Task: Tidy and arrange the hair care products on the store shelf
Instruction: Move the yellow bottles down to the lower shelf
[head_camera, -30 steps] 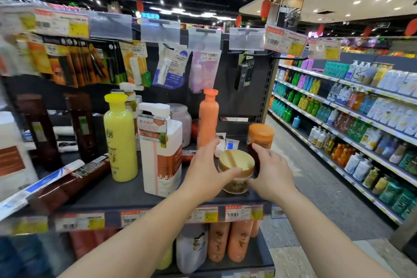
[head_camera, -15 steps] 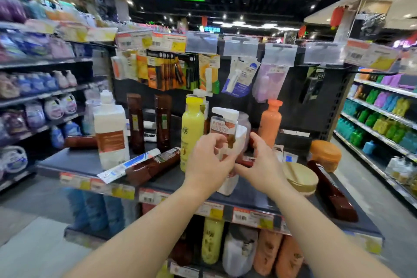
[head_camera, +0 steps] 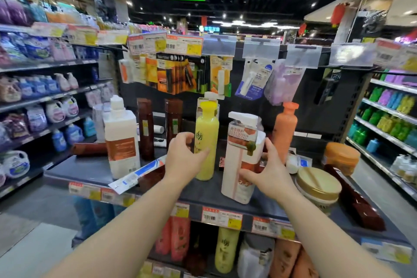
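Note:
On the dark shelf (head_camera: pixel 94 171) stand a yellow bottle (head_camera: pixel 206 133) and a white pump bottle (head_camera: pixel 240 165) with an orange label. My left hand (head_camera: pixel 182 160) curls round the yellow bottle's left side. Around the right side of the white pump bottle, low down, wraps my right hand (head_camera: pixel 269 174). An orange bottle (head_camera: pixel 284 128) stands behind, upright. Right of my right hand sit a gold-lidded jar (head_camera: pixel 318 185) and an orange-lidded jar (head_camera: pixel 341 156). Two brown bottles (head_camera: pixel 145 128) stand at the back left, beside another white pump bottle (head_camera: pixel 120 140).
A brown bottle (head_camera: pixel 358 201) lies flat along the shelf's right edge, and a boxed tube (head_camera: pixel 137 172) lies at the front left. Hanging packets (head_camera: pixel 180 74) dangle above the shelf. More bottles fill the lower shelf (head_camera: pixel 225 248). Aisles with stocked shelves run left and right.
My view swung left and both hands left the jars. The left hand now holds the yellow bottle; the right hand closed round the white pump bottle.

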Available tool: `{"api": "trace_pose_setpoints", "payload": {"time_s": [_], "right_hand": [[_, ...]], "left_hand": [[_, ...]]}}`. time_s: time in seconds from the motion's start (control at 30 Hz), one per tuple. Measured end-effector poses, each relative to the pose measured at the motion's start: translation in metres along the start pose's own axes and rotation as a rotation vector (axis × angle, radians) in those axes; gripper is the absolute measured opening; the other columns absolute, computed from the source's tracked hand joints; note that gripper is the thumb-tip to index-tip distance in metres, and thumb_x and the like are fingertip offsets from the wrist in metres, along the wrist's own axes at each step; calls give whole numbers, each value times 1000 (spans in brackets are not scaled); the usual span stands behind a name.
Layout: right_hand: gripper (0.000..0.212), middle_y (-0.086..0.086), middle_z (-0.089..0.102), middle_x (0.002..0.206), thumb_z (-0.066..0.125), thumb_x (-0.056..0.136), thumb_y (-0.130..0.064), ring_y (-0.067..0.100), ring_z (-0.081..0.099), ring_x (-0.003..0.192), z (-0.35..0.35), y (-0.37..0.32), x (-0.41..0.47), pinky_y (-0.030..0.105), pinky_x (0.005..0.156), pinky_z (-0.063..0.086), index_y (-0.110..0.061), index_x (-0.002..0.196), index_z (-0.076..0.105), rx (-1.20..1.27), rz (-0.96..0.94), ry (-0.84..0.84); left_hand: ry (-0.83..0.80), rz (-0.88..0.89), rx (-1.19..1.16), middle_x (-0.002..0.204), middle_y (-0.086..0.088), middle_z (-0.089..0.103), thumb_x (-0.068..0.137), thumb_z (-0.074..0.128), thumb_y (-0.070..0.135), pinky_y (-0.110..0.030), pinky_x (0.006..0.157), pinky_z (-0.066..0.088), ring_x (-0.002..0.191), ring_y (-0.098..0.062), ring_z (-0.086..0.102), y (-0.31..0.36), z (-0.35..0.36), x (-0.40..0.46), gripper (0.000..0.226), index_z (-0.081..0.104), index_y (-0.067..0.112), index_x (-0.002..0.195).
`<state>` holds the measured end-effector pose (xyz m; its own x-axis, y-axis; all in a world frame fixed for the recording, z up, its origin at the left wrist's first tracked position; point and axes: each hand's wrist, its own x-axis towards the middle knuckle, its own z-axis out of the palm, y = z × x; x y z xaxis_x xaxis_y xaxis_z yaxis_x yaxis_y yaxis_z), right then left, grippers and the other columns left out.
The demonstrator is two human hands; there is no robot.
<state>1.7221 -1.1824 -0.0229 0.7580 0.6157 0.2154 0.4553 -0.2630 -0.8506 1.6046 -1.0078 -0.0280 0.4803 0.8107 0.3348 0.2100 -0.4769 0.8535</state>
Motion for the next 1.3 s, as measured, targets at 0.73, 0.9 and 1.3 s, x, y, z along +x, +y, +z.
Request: {"api": "trace_pose_setpoints", "payload": {"time_s": [0.73,0.9,1.3], "right_hand": [[109,-1,47,143,82,74,-30,15,47,126,12,2,-21,30,100,38,-29,153,6,-47,104,80],[102,-11,40,144,80,76,-29,8,41,128,13,-7,-39,29,103,35,-28,152,12,-22,48,98],[64,-14,55,119,70,83,-19,5,52,111,42,-17,-117,20,81,43,-36,137,40,-50,10,-70]], "left_hand": [[-279,63,-230,114,6,62,77,81,30,-34,89,51,106,-12,60,26,-41,43,55,53,22,123],[-292,118,-366,112,4,67,70,85,31,-42,90,55,105,-14,65,48,-79,15,59,58,22,121],[-577,59,-235,109,9,70,61,88,36,-36,89,56,101,-8,67,-6,-101,-94,58,61,34,113]]}}
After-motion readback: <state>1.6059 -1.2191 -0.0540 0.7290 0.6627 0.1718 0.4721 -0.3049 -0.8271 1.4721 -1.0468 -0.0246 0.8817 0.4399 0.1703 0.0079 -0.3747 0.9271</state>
